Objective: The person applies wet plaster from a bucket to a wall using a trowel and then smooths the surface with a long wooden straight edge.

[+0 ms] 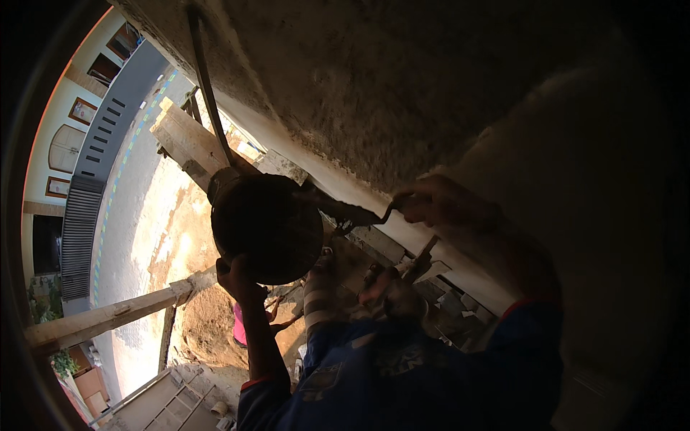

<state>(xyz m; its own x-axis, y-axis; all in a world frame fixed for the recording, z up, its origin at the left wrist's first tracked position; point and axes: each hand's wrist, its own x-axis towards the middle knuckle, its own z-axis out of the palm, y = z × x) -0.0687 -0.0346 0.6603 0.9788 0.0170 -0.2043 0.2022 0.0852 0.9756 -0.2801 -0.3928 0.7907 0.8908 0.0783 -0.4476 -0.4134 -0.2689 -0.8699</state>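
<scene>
A dark round bucket is held tilted in front of me, its mouth toward me; what is inside is too dark to tell. My left hand grips its near-left rim. With my right hand I hold a trowel by its handle, fingers wrapped round it. The trowel's blade points left to the bucket's right edge, and dark clumps, seemingly mortar, cling to it. Beyond both hands rises a rough, shadowed plaster wall.
A wooden plank juts out behind the bucket, below a slanting bar. A wooden beam crosses at left. Far below are a sand pile and a person in pink. My feet stand high above the ground.
</scene>
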